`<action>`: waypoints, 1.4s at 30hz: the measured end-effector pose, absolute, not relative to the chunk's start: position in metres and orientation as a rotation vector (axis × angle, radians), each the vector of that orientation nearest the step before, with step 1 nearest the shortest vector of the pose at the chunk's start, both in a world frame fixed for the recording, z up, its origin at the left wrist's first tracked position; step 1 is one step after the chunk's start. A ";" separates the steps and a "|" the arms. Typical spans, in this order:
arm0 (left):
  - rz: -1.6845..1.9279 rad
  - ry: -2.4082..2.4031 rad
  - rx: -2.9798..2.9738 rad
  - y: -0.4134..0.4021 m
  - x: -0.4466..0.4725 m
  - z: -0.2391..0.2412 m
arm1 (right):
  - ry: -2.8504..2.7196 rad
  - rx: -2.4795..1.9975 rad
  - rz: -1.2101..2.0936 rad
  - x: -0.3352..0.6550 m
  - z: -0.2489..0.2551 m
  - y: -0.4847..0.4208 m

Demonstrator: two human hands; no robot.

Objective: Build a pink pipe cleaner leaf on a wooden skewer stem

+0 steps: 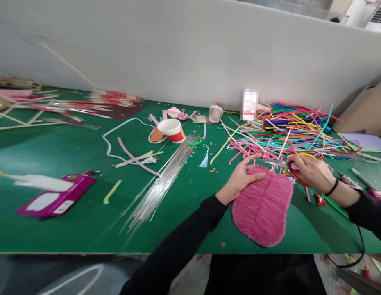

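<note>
A pink leaf-shaped piece (264,205) made of ribbed, fuzzy pipe-cleaner rows hangs over the front part of the green table. Its upper left edge is pinched by my left hand (241,180), with the thumb on its face and the index finger stretched out above. My right hand (313,174) grips a pair of scissors (281,163) by the red handles. The scissor blades point left, along the top edge of the pink piece, close to my left fingertips. Whether the blades touch the piece I cannot tell.
Loose coloured pipe cleaners (289,127) pile up at the back right. A bundle of thin metal wires (162,184) lies mid-table, beside a red-and-white paper cup (172,130). A purple packet (60,196) lies at the left. A grey partition (178,53) rises behind the green table (184,221).
</note>
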State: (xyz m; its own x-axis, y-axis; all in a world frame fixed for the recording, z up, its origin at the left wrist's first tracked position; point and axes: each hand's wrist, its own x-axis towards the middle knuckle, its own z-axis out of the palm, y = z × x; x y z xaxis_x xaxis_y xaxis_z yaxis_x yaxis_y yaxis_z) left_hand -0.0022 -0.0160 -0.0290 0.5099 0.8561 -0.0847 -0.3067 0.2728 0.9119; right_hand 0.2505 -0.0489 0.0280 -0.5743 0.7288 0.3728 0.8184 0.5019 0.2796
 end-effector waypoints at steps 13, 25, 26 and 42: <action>1.000 0.686 0.951 -0.017 -0.001 -0.029 | -2.523 -1.501 -0.483 0.255 0.026 -0.065; 0.956 0.596 0.865 -0.018 0.000 -0.029 | -2.630 -1.273 -0.422 0.257 0.025 -0.063; 0.958 0.590 0.864 -0.018 -0.001 -0.029 | -2.646 -1.274 -0.423 0.257 0.025 -0.063; 0.915 0.588 0.840 -0.018 -0.004 -0.030 | -2.626 -1.114 -0.848 0.255 0.033 -0.063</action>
